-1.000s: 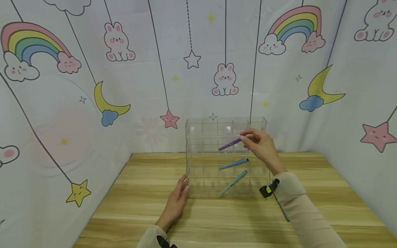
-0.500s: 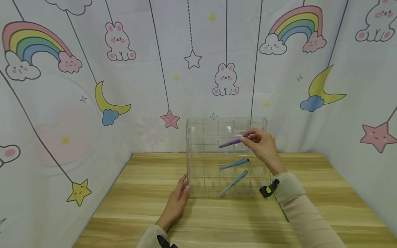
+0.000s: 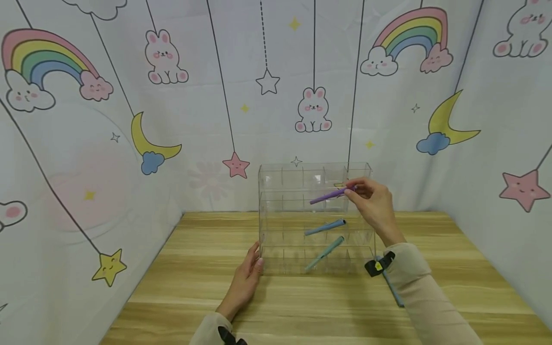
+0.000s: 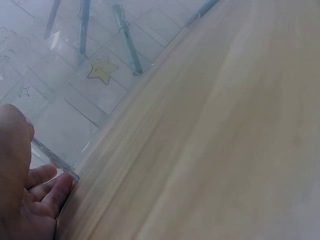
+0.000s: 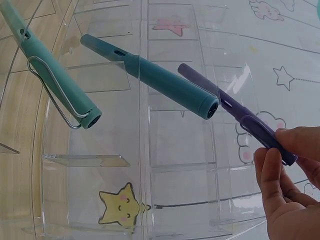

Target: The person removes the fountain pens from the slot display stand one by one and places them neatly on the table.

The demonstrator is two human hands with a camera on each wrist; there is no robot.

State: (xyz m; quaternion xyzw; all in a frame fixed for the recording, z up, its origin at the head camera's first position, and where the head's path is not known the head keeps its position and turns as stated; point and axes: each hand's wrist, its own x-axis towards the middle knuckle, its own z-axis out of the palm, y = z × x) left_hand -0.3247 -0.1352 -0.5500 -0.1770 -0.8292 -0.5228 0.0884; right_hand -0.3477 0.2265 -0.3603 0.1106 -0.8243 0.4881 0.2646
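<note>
A clear acrylic rack [image 3: 271, 237] with several compartments stands upright on the wooden table. My right hand [image 3: 373, 203] pinches a purple pen [image 3: 326, 195] by its clip end, between thumb and fingers. The pen slants across the upper part of the rack, its far end pointing left. Below it a blue pen [image 3: 324, 227] and a green pen [image 3: 324, 254] lie tilted in lower rows, their clip ends sticking out, as the right wrist view shows. My left hand [image 3: 243, 282] holds the rack's lower left side wall, thumb at the front and fingers along the outer face [image 4: 50, 192].
Another blue-green pen [image 3: 392, 287] lies on the table right of the rack, partly hidden by my right sleeve [image 3: 424, 292]. A white curtain [image 3: 207, 120] printed with rainbows, rabbits and stars hangs behind and on both sides of the table [image 3: 194, 249].
My right hand has shifted a little to the right, and the purple pen has moved right with it and tilted flatter. The left hand and the rack have not moved.
</note>
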